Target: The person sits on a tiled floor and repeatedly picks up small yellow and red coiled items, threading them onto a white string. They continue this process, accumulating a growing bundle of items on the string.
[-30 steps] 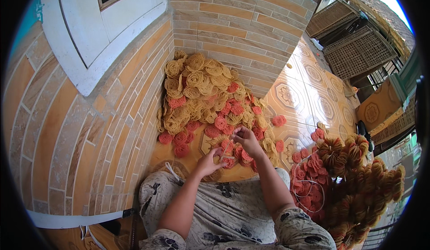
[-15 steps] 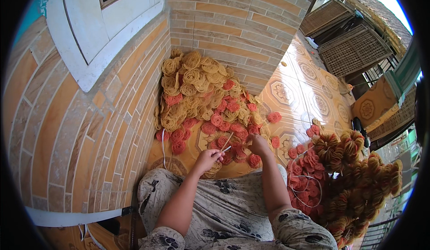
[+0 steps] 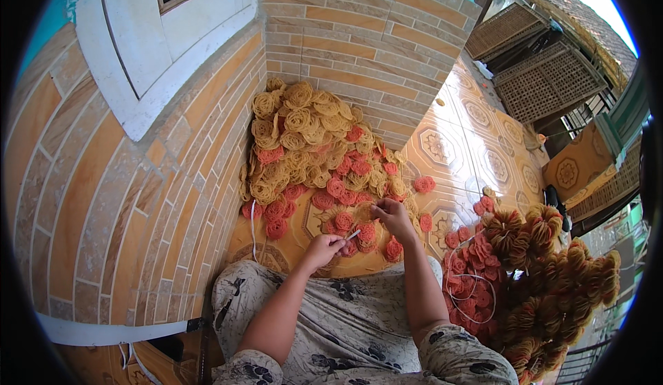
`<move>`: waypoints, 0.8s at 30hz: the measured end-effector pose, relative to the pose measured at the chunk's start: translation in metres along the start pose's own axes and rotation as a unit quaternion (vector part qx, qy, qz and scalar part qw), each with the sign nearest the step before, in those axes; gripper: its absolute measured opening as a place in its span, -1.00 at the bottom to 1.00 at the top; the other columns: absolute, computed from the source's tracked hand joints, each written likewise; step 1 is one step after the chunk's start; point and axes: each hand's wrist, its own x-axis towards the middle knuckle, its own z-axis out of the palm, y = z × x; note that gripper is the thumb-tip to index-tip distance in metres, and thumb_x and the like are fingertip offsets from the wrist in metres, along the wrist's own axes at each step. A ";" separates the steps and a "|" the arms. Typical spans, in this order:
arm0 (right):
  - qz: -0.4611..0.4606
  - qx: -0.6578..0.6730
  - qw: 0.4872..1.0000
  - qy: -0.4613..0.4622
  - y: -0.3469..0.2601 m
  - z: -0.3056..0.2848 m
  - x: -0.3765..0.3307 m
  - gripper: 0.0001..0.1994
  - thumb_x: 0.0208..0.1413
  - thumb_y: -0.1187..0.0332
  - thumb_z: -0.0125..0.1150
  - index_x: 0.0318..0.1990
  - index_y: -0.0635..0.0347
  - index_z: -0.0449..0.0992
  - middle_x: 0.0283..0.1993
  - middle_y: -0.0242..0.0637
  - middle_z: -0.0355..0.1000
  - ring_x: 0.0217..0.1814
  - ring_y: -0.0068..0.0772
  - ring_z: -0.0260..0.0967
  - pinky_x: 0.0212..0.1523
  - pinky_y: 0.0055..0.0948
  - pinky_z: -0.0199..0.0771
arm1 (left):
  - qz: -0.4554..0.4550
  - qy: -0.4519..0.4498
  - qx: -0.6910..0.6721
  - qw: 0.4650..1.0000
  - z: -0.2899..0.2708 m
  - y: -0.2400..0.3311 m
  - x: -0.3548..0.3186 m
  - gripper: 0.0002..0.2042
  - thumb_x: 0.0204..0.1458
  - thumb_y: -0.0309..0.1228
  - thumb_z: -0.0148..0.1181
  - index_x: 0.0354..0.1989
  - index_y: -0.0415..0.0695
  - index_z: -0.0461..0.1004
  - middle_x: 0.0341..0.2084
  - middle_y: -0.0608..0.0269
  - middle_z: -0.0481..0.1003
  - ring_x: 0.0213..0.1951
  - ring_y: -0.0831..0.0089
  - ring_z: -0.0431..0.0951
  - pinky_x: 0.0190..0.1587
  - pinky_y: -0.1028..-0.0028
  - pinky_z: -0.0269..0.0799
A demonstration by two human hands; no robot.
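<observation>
Now, above a glossy floor of orange-brown patterned tiles, a pers. seated w/ a pale, dark-flowered cloth garment over the lap handles small fibre pieces w/ two bare hands. L hand grips a thin, white, pencil-like stick btwn thumb and fingers, its tip angled up toward the other hand. R hand, thumb and fingers pinched, appears to hold a flat, straw-coloured fibre rosette by its edge, just beyond the stick and apart from it; the exact fingertip contact is too small to tell. Step in hand, judging by pose: a single piece held up on one side, stick at the ready on the other. Next move, in our judgment, calls for a light R pinch, as the rosette looks thin and soft, and a steady L grip, w/ loose pieces lying close under both hands.

Surroundings: a heap of straw-coloured fibre rosettes fills the corner, w/ round, coral-red rosettes mixed in and strewn along its near edge. At R, thick brown-and-red fibre bundles lie beside more coral pieces. Walls are clad in tan-and-grey, brick-shaped tiles; a white-painted door is upper L, woven lattice panels in bkgd., upper R.
</observation>
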 end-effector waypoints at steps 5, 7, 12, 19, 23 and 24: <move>0.008 -0.037 0.999 0.008 -0.009 0.001 -0.003 -0.77 0.14 0.28 0.22 -0.29 0.33 0.49 -0.46 -0.36 0.47 -0.39 -0.60 0.38 -0.36 -0.52 0.35 | 0.043 0.086 0.151 0.984 0.003 0.003 -0.002 -0.79 0.15 -0.37 0.09 -0.24 -0.25 0.56 -0.53 0.22 0.59 -0.51 0.47 0.55 -0.37 0.48 0.43; -0.047 -0.117 0.992 0.005 -0.016 0.002 -0.007 -0.75 0.15 0.26 0.22 -0.27 0.32 0.50 -0.46 -0.40 0.46 -0.43 -0.66 0.32 -0.40 -0.57 0.31 | 0.077 0.143 0.249 0.955 0.005 0.005 -0.005 -0.81 0.12 -0.38 0.11 -0.26 -0.24 0.57 -0.58 0.16 0.57 -0.55 0.39 0.56 -0.41 0.45 0.43; -0.030 -0.106 0.989 -0.101 -0.028 0.008 -0.012 -0.69 0.14 0.19 0.24 -0.27 0.34 0.50 -0.45 -0.40 0.46 -0.41 -0.65 0.34 -0.38 -0.59 0.34 | 0.150 0.195 0.215 0.945 0.009 0.011 -0.008 -0.82 0.07 -0.40 0.12 -0.29 -0.23 0.58 -0.60 -0.01 0.53 -0.52 0.10 0.55 -0.42 0.26 0.43; 0.018 0.013 0.998 -0.052 -0.021 0.029 -0.008 -0.78 0.14 0.33 0.21 -0.19 0.33 0.51 -0.43 -0.35 0.49 -0.38 -0.63 0.40 -0.30 -0.52 0.42 | 0.044 0.091 0.195 0.976 0.002 0.005 -0.002 -0.72 0.20 -0.36 0.03 -0.03 -0.28 0.48 -0.29 0.03 0.59 -0.24 0.29 0.61 -0.23 0.36 0.45; -0.027 0.001 0.996 -0.089 -0.028 0.033 -0.015 -0.80 0.14 0.37 0.20 -0.18 0.33 0.53 -0.44 -0.35 0.48 -0.38 -0.64 0.40 -0.30 -0.52 0.42 | 0.140 0.222 0.124 0.957 -0.011 0.007 0.006 -0.60 0.23 -0.28 -0.03 0.21 -0.14 0.25 0.08 -0.09 0.38 0.02 0.16 0.49 -0.02 0.36 0.43; -0.021 0.010 0.994 -0.103 -0.031 0.035 -0.018 -0.81 0.15 0.38 0.19 -0.18 0.33 0.53 -0.44 -0.35 0.48 -0.39 -0.64 0.40 -0.31 -0.52 0.42 | 0.177 0.185 0.083 0.963 -0.010 0.009 0.004 -0.61 0.23 -0.27 -0.02 0.19 -0.15 0.28 0.05 -0.09 0.40 0.00 0.16 0.51 -0.03 0.36 0.43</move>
